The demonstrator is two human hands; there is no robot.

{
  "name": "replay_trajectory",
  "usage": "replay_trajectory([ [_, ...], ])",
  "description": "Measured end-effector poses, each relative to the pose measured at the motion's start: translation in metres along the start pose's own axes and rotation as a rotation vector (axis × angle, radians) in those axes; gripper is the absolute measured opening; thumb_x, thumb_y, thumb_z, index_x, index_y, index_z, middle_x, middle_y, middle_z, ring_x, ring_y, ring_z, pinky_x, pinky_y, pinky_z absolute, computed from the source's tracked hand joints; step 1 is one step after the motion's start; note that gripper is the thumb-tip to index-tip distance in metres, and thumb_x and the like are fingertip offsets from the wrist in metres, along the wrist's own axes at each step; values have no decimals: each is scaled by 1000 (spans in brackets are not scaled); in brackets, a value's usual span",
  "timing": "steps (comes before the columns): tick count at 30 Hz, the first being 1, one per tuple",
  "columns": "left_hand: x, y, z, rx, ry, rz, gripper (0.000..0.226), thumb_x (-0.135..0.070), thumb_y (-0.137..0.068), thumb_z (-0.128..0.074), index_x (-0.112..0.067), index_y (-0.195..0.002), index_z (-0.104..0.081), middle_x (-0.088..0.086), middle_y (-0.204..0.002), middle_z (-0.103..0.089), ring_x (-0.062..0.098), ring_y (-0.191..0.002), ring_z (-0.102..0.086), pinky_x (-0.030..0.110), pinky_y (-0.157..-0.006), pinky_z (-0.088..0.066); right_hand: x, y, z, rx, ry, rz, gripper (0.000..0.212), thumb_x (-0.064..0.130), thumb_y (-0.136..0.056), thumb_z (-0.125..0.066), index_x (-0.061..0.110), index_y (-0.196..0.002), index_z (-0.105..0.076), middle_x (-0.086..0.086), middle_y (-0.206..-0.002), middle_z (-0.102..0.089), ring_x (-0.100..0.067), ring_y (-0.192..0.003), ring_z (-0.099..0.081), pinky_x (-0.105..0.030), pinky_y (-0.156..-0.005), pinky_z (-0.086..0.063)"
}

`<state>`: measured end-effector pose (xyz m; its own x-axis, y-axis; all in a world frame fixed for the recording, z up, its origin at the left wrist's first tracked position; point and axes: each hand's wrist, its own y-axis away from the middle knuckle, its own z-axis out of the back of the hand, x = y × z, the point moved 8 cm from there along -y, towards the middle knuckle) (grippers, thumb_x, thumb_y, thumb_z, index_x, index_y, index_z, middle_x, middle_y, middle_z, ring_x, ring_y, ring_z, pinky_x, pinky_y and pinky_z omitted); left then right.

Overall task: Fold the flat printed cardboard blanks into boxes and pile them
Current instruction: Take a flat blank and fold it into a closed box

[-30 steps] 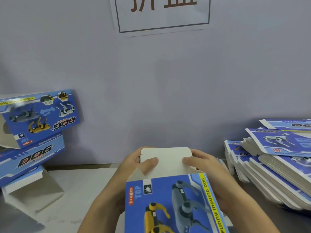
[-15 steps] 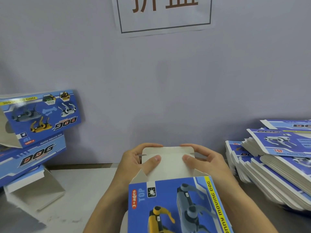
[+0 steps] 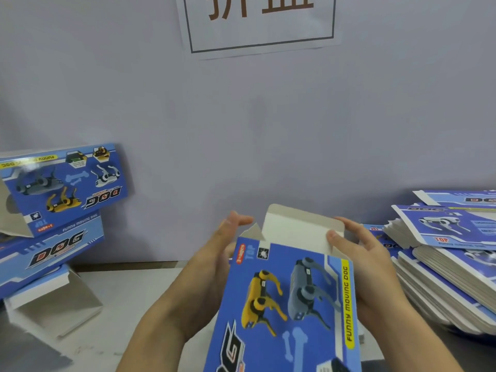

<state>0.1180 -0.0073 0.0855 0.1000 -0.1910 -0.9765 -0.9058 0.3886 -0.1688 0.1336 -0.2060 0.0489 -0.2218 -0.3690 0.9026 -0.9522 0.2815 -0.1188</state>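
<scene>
Two hands held a half-formed box [image 3: 290, 304] above the tabletop [image 3: 128, 304]: left hand [image 3: 214, 267] cradling its side, fingers relaxed; right hand [image 3: 359, 253] pinching the end flap [image 3: 295, 226]. Tucking likely needed side flaps folded first.

Pale worktop [image 3: 128, 299] running up to the wall, a bit scuffed on the near left. Over on the left there's a pile of folded boxes [image 3: 51, 232], blue with dog prints, the bottom one [image 3: 53, 304] lying with its white flaps open, the upper ones leaning against the wall. On the right, a slumped stack of flat blanks [image 3: 442, 264], fanned out with their edges showing.
</scene>
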Motion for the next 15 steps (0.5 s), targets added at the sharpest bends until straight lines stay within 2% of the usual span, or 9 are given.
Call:
replay_trajectory([
  [1,-2,0,-3,41,-95,15,88,-71,-36,-81,-9,-96,-61,8,-81,-74,6,-65,-73,21,-65,-55,1,0,4,-27,-18,10,21,15,-97,-62,28,-113,-63,2,-79,-77,-27,-70,-75,-49,-72,-58],
  [2,1,-3,-6,40,-158,71,97,-68,-27,-88,-12,-101,-60,4,-84,-76,6,-70,-73,20,-67,-55,3,1,5,-44,-34,17,20,16,-96,-63,30,-112,-63,4,-79,-77,-26,-70,-75,-47,-70,-59],
  [4,3,1,-10,86,-170,103,71,-56,-57,-88,-32,-117,-58,7,-100,-77,25,-86,-76,31,-71,-60,6,3,3,-50,-56,33,19,19,-96,-63,31,-110,-62,2,-81,-77,-24,-68,-75,-40,-62,-59],
  [6,-4,8,-2,21,-110,20,46,-43,-72,-85,-39,-111,-61,13,-104,-76,35,-85,-75,36,-65,-61,12,3,-5,-15,-51,61,19,22,-96,-62,32,-113,-62,-2,-82,-77,-22,-69,-72,-36,-61,-56],
  [8,-18,6,10,-112,-47,-134,41,-38,-70,-82,-35,-107,-63,17,-101,-75,36,-79,-75,36,-58,-60,20,5,-19,81,14,117,19,27,-97,-59,35,-112,-65,-1,-90,-75,-21,-77,-69,-37,-66,-52],
  [10,-31,7,19,-215,-14,-273,43,-38,-68,-79,-34,-107,-62,16,-100,-76,37,-77,-75,39,-57,-60,29,13,-41,254,102,194,18,37,-97,-57,39,-111,-68,5,-106,-74,-16,-92,-72,-32,-72,-54],
  [12,-37,9,23,-273,-26,-369,45,-39,-67,-78,-36,-109,-61,13,-99,-76,38,-77,-75,42,-58,-61,34,23,-60,383,159,282,27,46,-95,-55,40,-120,-64,8,-119,-70,-11,-109,-68,-31,-84,-55],
  [13,-38,11,22,-282,-45,-405,46,-40,-67,-79,-37,-110,-61,12,-99,-76,37,-77,-75,43,-59,-61,36,27,-64,403,172,322,32,48,-93,-53,41,-124,-61,10,-123,-69,-8,-113,-66,-27,-87,-55],
  [15,-39,11,18,-292,-115,-445,45,-42,-66,-79,-39,-108,-62,9,-96,-76,36,-77,-75,42,-59,-61,38,30,-69,413,182,390,38,51,-92,-50,42,-128,-57,15,-122,-68,0,-112,-64,-13,-84,-52],
])
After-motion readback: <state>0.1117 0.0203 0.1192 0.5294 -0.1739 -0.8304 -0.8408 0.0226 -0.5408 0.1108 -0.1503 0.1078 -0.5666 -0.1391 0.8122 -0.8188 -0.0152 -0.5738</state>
